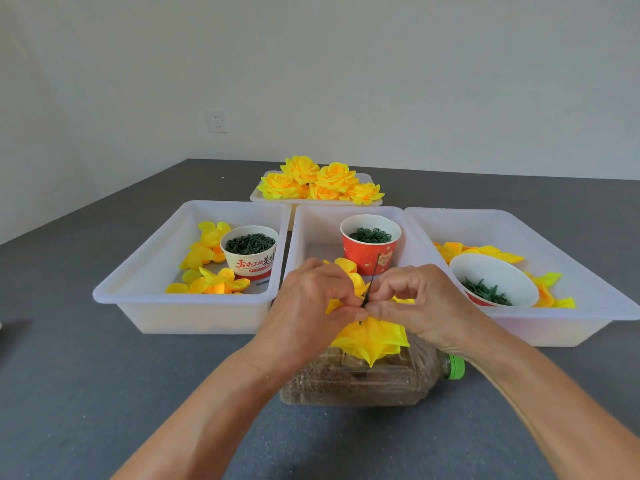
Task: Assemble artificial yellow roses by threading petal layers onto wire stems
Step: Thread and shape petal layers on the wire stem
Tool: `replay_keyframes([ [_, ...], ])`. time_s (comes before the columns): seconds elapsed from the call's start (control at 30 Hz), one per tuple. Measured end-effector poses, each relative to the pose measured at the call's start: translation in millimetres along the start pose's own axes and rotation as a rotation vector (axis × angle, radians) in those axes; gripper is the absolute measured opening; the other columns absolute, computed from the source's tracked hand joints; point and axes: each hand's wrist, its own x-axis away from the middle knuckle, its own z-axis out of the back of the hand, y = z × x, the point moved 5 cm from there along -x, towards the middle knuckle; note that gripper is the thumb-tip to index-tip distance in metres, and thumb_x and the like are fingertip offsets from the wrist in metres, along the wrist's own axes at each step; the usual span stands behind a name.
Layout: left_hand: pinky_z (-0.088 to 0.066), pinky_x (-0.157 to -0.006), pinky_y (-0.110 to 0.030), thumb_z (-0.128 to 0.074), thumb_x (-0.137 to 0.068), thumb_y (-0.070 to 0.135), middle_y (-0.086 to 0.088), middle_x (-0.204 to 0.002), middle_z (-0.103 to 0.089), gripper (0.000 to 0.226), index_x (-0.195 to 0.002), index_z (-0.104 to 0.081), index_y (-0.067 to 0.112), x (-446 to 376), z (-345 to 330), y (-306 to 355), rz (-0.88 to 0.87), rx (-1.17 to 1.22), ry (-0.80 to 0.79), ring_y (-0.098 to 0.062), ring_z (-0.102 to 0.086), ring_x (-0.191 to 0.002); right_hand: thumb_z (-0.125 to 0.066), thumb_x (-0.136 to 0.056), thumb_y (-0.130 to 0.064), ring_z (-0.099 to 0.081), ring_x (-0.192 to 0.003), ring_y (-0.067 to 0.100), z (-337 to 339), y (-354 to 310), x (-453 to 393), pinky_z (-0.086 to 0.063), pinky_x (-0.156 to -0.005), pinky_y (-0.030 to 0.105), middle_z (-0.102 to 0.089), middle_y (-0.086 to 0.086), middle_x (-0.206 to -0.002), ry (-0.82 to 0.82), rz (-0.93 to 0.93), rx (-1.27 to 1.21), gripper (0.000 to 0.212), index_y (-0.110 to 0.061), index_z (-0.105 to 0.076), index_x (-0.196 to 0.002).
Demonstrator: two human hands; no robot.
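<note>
At the centre of the frame we have both hands together over the front edge of the middle white tray (pixel 301 237). Our left hand (pixel 308 306) is curled nearly closed, its fingertips pinching the yellow petal layers (pixel 372 337) at their middle. Our right hand (pixel 419 303) is also closed to a pinch, thumb and forefinger gripping the thin dark green wire stem (pixel 372 282), which rises tilted up and to the right from the point where the two hands meet. The petals fan out below our fingers, hanging just above a clear plastic bottle (pixel 363 379) that lies on its side on the grey desk (pixel 104 393), green cap (pixel 456 367) pointing right.

In the middle tray, behind our hands, stands a red paper cup (pixel 369 252) filled with small green rings. The left tray (pixel 145 271) holds loose yellow petals (pixel 207 265) and a white paper bowl (pixel 251 251) of dark green pieces. The right tray (pixel 571 271) holds more petals and a tilted white bowl (pixel 495 278) with green leafy parts. At upper centre, a farther tray (pixel 375 201) carries a heap of finished yellow roses (pixel 322 180). A wall socket (pixel 217 121) sits at upper left.
</note>
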Motion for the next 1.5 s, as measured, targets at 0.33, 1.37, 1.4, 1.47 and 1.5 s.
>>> replay_keyframes([
  [0.33,-0.044,-0.082,-0.028,-0.068,-0.083,0.018,0.004,-0.089,-0.067,0.01,-0.089,-0.076,0.019,-1.8,6.9,-1.7,0.083,0.031,-0.107,-0.012,-0.059,-0.088,-0.072,-0.079,-0.013,-0.062,-0.084,-0.002,-3.5,-0.9,18.3,-0.046,-0.076,0.019,-0.069,-0.016,-0.08,0.231,-0.059,0.058,0.027,-0.036,-0.068,-0.066],
  [1.37,-0.044,-0.086,-0.02,-0.074,-0.077,0.012,0.024,-0.081,-0.061,0.009,-0.085,-0.076,0.016,5.6,-4.7,-13.6,0.085,0.17,0.007,-0.006,-0.056,-0.096,-0.072,-0.078,-0.017,-0.052,-0.102,0.006,-30.9,7.5,35.9,-0.042,-0.086,0.016,-0.063,-0.017,-0.093,0.629,0.104,0.085,0.01,-0.017,-0.065,-0.07],
  [1.4,-0.045,-0.086,-0.021,-0.074,-0.077,0.013,0.024,-0.081,-0.061,0.009,-0.085,-0.076,0.016,5.6,-4.6,-13.7,0.084,0.16,0.016,-0.006,-0.056,-0.096,-0.072,-0.078,-0.016,-0.052,-0.102,0.005,-31.0,7.6,35.8,-0.041,-0.085,0.014,-0.062,-0.019,-0.093,0.635,0.108,0.092,0.011,-0.017,-0.065,-0.07],
  [1.47,-0.045,-0.085,-0.024,-0.074,-0.077,0.014,0.023,-0.08,-0.061,0.009,-0.085,-0.076,0.016,6.0,-4.2,-13.1,0.079,0.135,0.031,-0.006,-0.056,-0.095,-0.072,-0.078,-0.016,-0.051,-0.102,0.004,-31.5,8.1,35.8,-0.04,-0.084,0.01,-0.06,-0.021,-0.091,0.639,0.112,0.101,0.011,-0.019,-0.064,-0.071],
  [1.5,-0.046,-0.085,-0.026,-0.074,-0.077,0.014,0.022,-0.08,-0.061,0.009,-0.085,-0.076,0.016,6.3,-3.7,-11.6,0.075,0.122,0.031,-0.007,-0.056,-0.095,-0.072,-0.078,-0.017,-0.051,-0.102,0.004,-31.9,8.2,36.0,-0.039,-0.084,0.009,-0.06,-0.021,-0.091,0.635,0.108,0.099,0.011,-0.02,-0.064,-0.071],
])
